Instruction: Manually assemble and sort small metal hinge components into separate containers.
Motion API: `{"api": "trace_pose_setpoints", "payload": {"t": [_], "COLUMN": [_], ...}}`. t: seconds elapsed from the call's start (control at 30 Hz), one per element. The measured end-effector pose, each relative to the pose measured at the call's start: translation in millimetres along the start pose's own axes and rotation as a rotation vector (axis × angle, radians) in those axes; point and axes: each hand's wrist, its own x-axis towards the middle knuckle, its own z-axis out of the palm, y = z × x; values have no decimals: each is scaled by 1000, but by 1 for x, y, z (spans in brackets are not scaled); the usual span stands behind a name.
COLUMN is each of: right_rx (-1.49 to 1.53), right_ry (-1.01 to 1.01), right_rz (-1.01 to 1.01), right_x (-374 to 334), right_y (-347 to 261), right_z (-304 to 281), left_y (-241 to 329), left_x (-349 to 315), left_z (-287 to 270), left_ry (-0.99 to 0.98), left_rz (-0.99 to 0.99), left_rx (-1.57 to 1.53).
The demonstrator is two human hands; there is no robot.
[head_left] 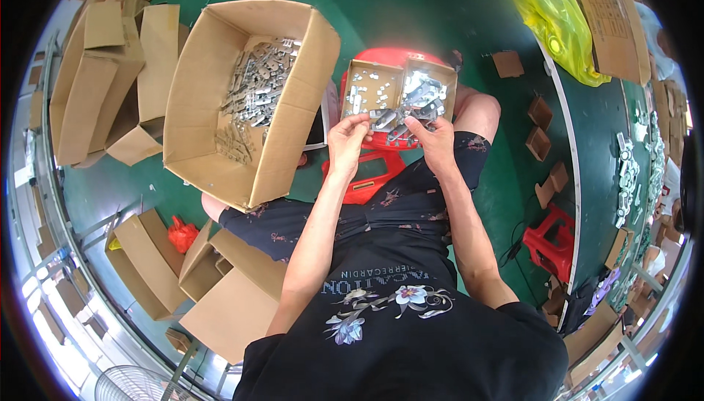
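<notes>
Two small shallow cardboard boxes sit side by side on a red plastic stool (400, 56) before me. Small pale pieces lie scattered in the left box (374, 72), while silvery metal parts (422, 89) are heaped in the right box (445, 75). My left hand (346, 143) is closed in a pinch at the left box's near corner; what its fingertips hold is too small to name. At the right box's near side, my right hand (436, 144) is closed with its thumb over flat metal parts (398, 130), some of them sticking out to the left.
A large open carton (293, 108) of loose metal parts stands at my left. Flattened and open cartons (147, 262) lie farther left and behind it. To the right, a long table (605, 144) carries metal parts and a yellow-green plastic bag (554, 20); a red stool (551, 243) stands beside it.
</notes>
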Motion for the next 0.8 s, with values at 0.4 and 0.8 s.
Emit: {"api": "trace_pose_setpoints", "payload": {"t": [0.4,0.8], "right_rx": [-121,-187], "right_ry": [-83,-104], "right_rz": [4,-38], "right_x": [-8,-10], "right_y": [-16,-20], "right_z": [10,21], "left_y": [11,10], "left_x": [5,10], "left_z": [0,-2], "left_ry": [-17,-1], "left_rz": [-22,-76], "left_rx": [-77,-295]}}
